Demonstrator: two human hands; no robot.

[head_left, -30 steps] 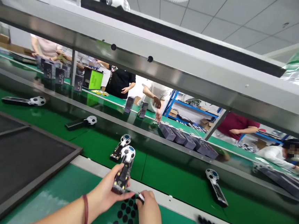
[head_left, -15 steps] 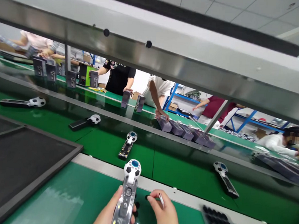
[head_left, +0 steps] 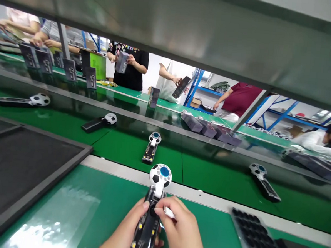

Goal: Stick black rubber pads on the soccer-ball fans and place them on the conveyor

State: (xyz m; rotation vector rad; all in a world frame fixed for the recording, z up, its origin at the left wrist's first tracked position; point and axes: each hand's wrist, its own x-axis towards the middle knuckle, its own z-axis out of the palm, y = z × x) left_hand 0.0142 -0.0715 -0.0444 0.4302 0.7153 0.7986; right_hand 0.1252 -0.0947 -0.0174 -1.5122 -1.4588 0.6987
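- The ball-headed device [head_left: 147, 230] lies within the left hand's [head_left: 129, 227] grip, long axis pointing away from the wearer, ball end farthest.
- Left grip: wrapped round the device's clear body, thumb along its edge.
- Right hand [head_left: 187, 226], just beside: grip pinched, a white stick [head_left: 169, 212] in its fingers, fingertips at a black disc [head_left: 152, 211] against the body.
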